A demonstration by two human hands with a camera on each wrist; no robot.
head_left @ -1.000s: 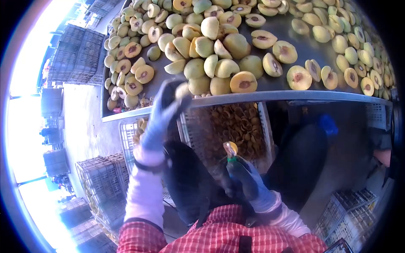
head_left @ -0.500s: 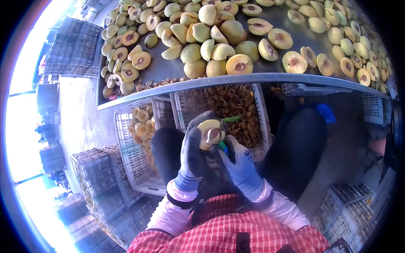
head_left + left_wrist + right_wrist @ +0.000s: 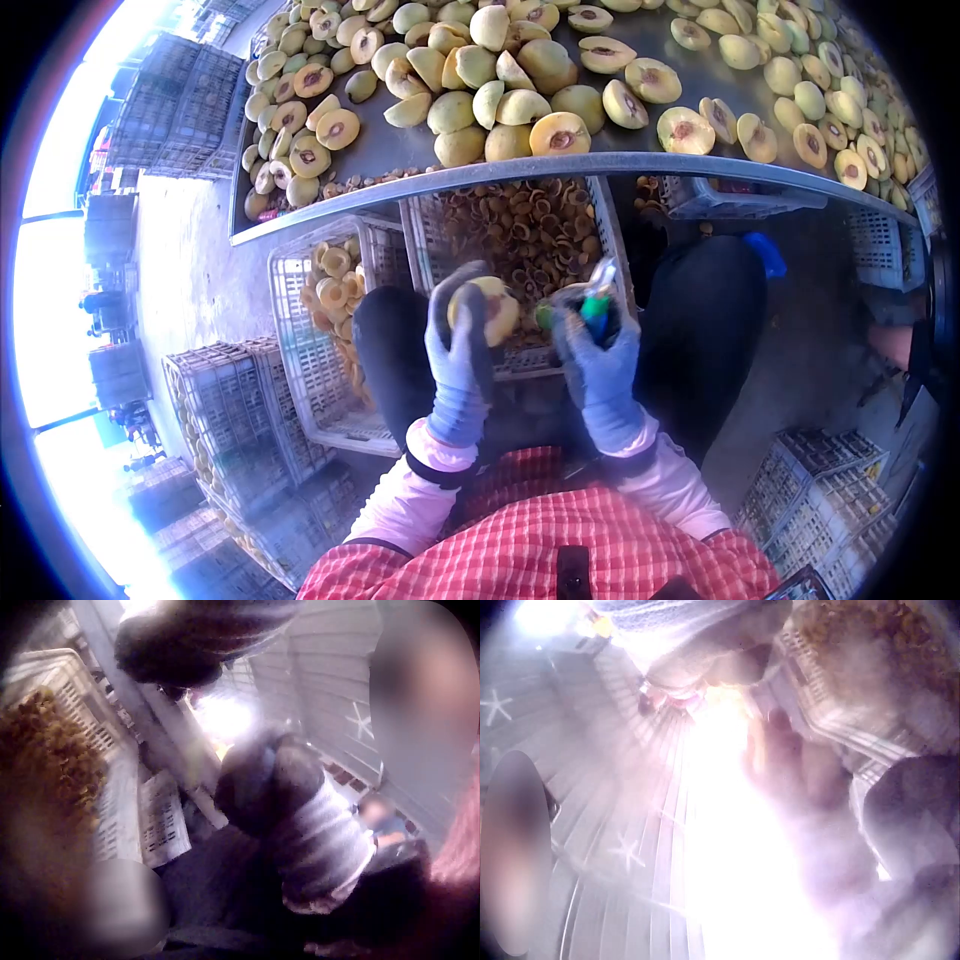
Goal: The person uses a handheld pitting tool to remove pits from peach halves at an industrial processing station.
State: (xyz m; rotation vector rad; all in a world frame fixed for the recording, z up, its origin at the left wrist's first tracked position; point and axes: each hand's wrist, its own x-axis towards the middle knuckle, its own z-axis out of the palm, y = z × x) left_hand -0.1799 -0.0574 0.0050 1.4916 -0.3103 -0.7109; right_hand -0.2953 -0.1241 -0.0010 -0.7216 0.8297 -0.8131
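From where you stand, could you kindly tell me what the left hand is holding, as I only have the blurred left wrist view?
Observer: The left hand, in a grey knit glove, grips a yellow halved peach.
Operator: Thank you. And the right hand?
Observer: The right hand holds a green-handled metal tool.
Operator: What stands beside the brown-filled white crate that I can make out?
Observer: On its left stands a second white plastic crate, holding yellow peach halves.
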